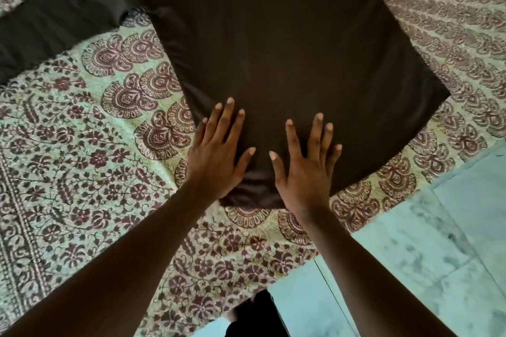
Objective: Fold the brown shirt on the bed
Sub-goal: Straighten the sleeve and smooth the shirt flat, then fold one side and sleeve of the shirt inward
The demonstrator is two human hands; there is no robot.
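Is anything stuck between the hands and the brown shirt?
No. The left hand and the right hand both lie flat, fingers spread, right on the brown shirt near its closest edge. Nothing visible sits between them and the cloth, and only the patterned bedspread surrounds it.

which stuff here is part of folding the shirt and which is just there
Part of the job:
brown shirt, spread flat
left hand, flat on its near edge
right hand, flat beside it
bed, under the shirt

Just there:
floor, pale tiles at the right
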